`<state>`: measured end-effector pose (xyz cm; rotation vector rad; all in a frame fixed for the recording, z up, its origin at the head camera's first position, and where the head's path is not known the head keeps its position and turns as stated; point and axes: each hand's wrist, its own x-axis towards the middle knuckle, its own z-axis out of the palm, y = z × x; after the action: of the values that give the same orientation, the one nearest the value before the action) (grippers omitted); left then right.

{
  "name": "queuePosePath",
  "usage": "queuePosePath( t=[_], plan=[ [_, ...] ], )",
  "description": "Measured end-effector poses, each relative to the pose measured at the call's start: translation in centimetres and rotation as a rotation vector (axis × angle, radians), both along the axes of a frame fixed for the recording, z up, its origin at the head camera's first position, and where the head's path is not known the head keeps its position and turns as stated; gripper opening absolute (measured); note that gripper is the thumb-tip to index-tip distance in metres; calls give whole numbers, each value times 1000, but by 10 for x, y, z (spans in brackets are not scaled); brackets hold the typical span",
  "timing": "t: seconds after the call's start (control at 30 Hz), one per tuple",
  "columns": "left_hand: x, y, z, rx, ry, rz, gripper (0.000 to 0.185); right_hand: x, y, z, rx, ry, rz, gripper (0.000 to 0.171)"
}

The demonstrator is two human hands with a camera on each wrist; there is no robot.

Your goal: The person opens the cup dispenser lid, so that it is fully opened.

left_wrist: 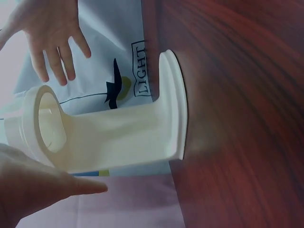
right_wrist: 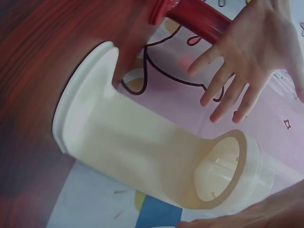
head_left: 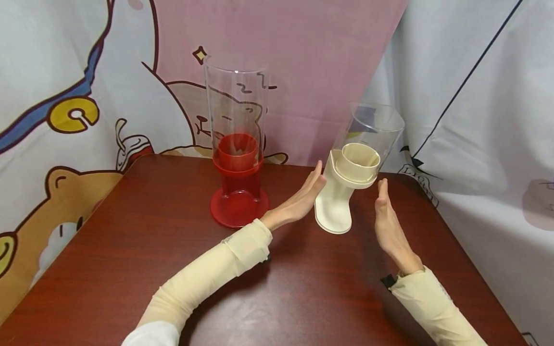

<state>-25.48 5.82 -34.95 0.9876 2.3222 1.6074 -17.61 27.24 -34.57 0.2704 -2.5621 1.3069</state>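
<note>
Flanking the tilted cream dispenser [head_left: 346,192] mid-table, our left hand [head_left: 298,202] and right hand [head_left: 389,226] stand flat-fingered, gripping nothing; its clear tube shows empty; the red dispenser [head_left: 238,187] stands upright nearby

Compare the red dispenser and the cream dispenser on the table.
The red dispenser stands upright; the cream dispenser leans right, its base partly lifted. The red one stands alone; the cream one sits between the open left hand and right hand. Both have clear tubes above a coloured stand.

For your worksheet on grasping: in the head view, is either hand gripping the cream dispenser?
No: the left hand and right hand are flat and open beside the cream dispenser.
</note>
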Motion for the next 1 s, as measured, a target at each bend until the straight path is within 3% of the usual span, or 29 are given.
queuePosePath(
  t=[0.23, 0.3, 0.57, 0.73, 1.0],
  plan=[
    [-2, 19, 9, 140, -19, 72, 86, -11, -5, 5, -315, 26, 78, 65],
    [-1, 25, 11, 165, -12, 78, 81, -14, -7, 5, -361, 38, 109, 69],
    [5, 38, 10, 120, 26, 100, 77, -16, -12, 4, -294, 47, 123, 67],
    [9, 41, 12, 104, 46, 134, 78, -20, -13, 6, -311, 22, 132, 67],
    [38, 50, 17, 77, -1, 174, 85, -29, -7, 4, -368, 147, 191, 59]
  ],
)
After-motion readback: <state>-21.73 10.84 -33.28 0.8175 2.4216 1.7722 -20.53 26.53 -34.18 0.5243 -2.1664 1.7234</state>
